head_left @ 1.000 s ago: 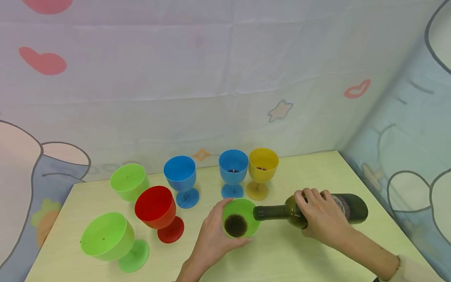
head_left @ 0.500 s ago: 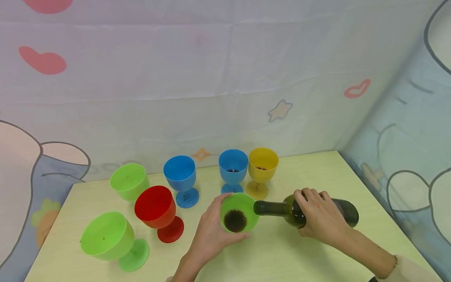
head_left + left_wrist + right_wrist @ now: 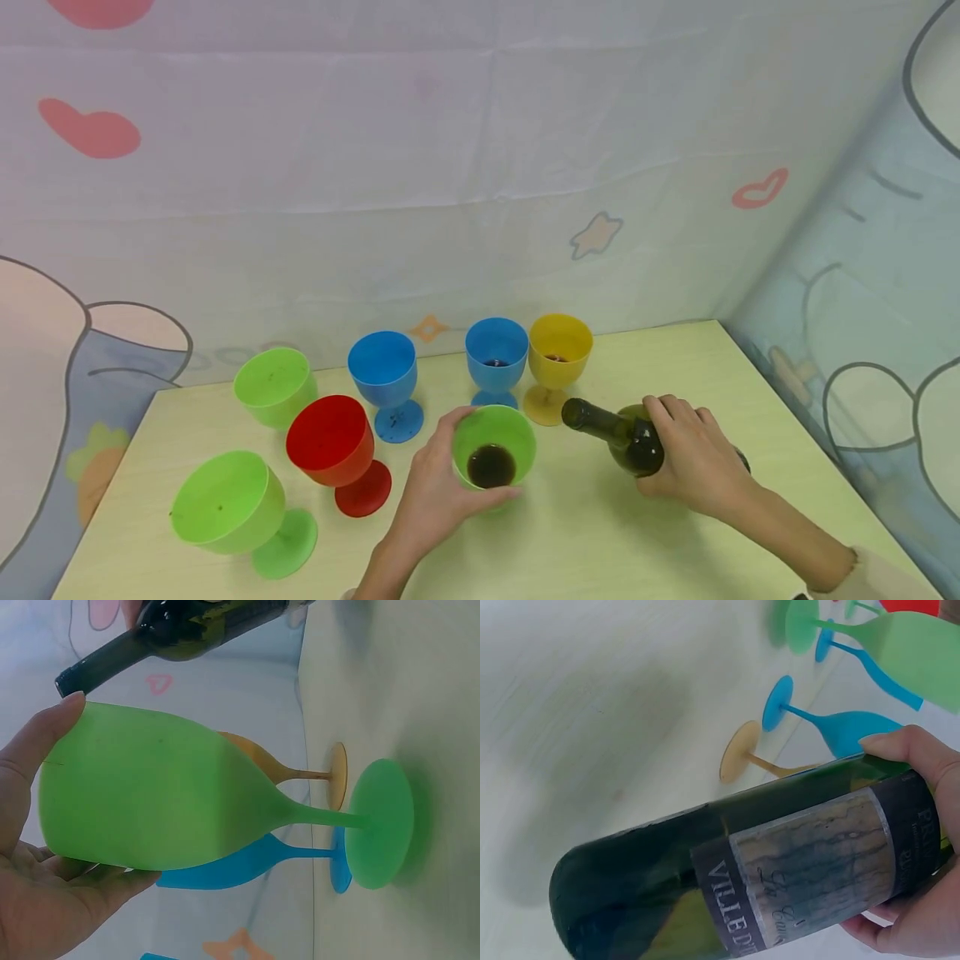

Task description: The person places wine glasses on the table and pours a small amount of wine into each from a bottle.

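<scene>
My left hand (image 3: 435,496) grips the bowl of a green goblet (image 3: 521,437), thumb on the near side and fingers round the far side. Dark liquid (image 3: 491,465) lies in the bottom of its bowl. In the left wrist view the goblet (image 3: 172,787) has its round foot close to the table; whether they touch I cannot tell. My right hand (image 3: 693,458) holds a dark green wine bottle (image 3: 633,442) round its body, above the table. Its neck points left and is raised, with the mouth apart from the goblet's rim. The bottle's label (image 3: 817,859) shows in the right wrist view.
Behind the held goblet stand a blue goblet (image 3: 497,346) and a yellow goblet (image 3: 562,350), both with dark liquid. To the left are another blue goblet (image 3: 382,367), a red goblet (image 3: 330,442) and two green goblets. A patterned cloth (image 3: 337,167) hangs behind the table.
The bottle's mouth has come up and away to the right from over the goblet's rim. My left hand has shifted the green goblet a little left and away from me.
</scene>
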Available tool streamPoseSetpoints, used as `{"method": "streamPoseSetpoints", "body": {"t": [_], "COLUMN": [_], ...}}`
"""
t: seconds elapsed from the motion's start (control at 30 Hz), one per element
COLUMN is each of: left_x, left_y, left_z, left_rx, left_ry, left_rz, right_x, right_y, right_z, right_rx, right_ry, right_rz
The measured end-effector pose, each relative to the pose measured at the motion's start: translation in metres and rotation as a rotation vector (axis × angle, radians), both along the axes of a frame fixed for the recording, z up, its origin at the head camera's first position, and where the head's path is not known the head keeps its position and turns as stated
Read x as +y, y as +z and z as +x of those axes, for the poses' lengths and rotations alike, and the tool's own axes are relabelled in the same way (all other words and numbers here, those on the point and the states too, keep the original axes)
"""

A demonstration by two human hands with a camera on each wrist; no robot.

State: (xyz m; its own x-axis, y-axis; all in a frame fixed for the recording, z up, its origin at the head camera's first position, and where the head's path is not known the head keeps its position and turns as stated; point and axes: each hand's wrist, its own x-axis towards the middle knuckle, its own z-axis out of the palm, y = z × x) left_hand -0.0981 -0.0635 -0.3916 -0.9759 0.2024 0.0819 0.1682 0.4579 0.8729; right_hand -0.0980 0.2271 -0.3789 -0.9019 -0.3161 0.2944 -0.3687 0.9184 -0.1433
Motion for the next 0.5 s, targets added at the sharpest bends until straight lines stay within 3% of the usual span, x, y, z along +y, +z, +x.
{"method": "streamPoseSetpoints", "body": {"t": [0.5], "left_x": [-0.008], "left_y": [-0.001], "left_z": [-0.004], "left_rx": [0.013], "left_ry": [0.028], "left_rz": [0.018], "right_x": [0.019], "right_y": [-0.003], "right_z": [-0.006], "right_rx": [-0.035], "right_ry": [-0.101], "right_rz": [-0.357]}}
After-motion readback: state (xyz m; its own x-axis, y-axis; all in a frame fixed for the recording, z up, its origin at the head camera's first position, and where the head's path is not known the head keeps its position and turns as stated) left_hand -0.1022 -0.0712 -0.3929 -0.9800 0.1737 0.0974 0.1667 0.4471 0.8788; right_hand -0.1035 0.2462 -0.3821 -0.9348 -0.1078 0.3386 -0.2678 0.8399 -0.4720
